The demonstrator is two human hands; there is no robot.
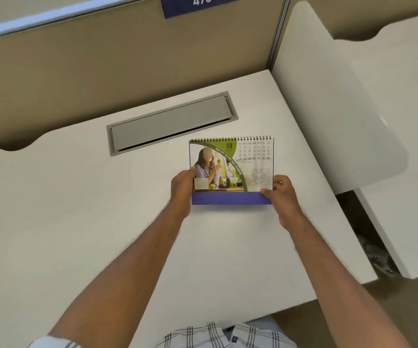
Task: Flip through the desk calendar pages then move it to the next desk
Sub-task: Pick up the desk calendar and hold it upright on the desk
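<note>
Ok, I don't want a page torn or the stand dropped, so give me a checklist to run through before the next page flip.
1. Left hand steadies the desk calendar at its left edge: ok.
2. Right hand has thumb and fingers on the lower right page corner: ok.
3. Only one page pinched: cannot tell.
4. Spiral binding unobstructed along the top so a page can swing over: ok.
5. Free desk surface behind the calendar, short of the grey cable hatch: ok.
6. Calendar base sits flat on the desk: cannot tell; the purple base strip hides the contact.
</note>
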